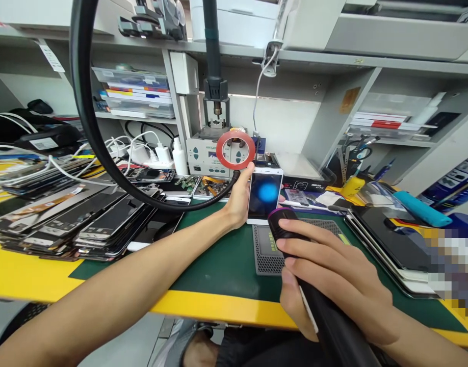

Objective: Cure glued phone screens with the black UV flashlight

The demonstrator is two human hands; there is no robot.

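Observation:
A white-framed smartphone (261, 206) stands tilted up above the bench, gripped along its left edge by my left hand (239, 196). On its dark screen glows a round blue spot of light. My right hand (333, 270) is wrapped round a black flashlight (291, 224) with a purple-rimmed head, which points at the phone's screen from close by without touching it. Below the phone and flashlight lies a grey perforated pad (270, 260) on the green work mat (214, 265).
Stacked phone screens (104, 219) crowd the left side. A thick black hose (79, 92) loops across the near left. Behind stand a grey control unit (203, 155), a red tape roll (222, 150) and a white bottle (179, 155). Several flat panels (394, 244) lie at right.

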